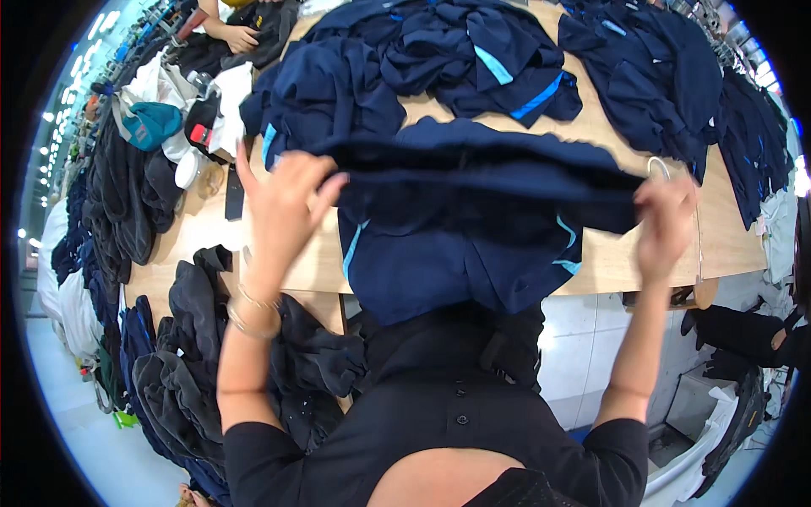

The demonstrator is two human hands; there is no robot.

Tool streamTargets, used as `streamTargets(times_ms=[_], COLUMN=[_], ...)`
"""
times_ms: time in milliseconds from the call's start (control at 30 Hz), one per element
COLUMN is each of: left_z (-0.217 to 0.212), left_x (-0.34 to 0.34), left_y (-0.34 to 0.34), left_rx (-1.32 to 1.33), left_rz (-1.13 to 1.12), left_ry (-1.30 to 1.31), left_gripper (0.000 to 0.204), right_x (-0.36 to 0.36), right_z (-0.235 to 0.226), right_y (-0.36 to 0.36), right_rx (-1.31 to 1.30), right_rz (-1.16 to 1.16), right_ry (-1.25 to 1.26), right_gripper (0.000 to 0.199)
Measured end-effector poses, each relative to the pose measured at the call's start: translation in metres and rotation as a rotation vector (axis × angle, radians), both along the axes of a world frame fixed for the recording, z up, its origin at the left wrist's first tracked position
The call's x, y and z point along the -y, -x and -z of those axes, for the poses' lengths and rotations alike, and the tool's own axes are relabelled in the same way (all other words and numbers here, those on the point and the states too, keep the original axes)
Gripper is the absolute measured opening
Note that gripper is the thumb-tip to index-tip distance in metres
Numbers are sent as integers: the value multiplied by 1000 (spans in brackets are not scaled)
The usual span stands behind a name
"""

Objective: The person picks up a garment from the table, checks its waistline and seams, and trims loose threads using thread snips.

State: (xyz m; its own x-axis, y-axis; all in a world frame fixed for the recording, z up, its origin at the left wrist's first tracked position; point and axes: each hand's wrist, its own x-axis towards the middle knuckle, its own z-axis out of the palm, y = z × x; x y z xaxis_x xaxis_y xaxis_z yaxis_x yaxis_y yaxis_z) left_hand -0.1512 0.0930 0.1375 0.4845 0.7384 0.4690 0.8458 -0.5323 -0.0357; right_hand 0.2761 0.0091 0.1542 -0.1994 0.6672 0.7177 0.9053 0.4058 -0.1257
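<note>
A navy garment (pixel 439 245) with light blue trim is stretched between my two hands over the near edge of the table. Its upper edge is pulled wide, blurred by motion, and gapes into a dark opening. My left hand (pixel 291 194) grips the left end of that edge, with one finger sticking out. At the opposite end, the closed fingers of my right hand (pixel 666 215) pinch the cloth. The garment's lower part hangs toward my body, past the table edge.
Heaps of navy garments (pixel 338 93) cover the far side of the wooden table (pixel 718 245), with more navy clothes (pixel 646 76) at the far right. Dark clothes (pixel 198 338) lie at near left. A teal cap (pixel 150 125) and white round object (pixel 189 171) sit at left. Another person's hand (pixel 241 38) shows at far left.
</note>
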Motion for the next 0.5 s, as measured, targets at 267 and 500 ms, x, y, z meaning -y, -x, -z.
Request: streamTargets(times_ms=[267,500], left_z=[118,92], left_x=[108,106], left_y=[-23,-108], left_rx=[137,1898], left_rz=[-264,-346], left_ry=[454,1548], left_gripper=[47,21], right_x=[89,34], right_z=[127,96], right_y=[35,63], right_rx=[-584,-1041], right_rz=[-20,-24], right_ry=[669,398], right_gripper=[20,16])
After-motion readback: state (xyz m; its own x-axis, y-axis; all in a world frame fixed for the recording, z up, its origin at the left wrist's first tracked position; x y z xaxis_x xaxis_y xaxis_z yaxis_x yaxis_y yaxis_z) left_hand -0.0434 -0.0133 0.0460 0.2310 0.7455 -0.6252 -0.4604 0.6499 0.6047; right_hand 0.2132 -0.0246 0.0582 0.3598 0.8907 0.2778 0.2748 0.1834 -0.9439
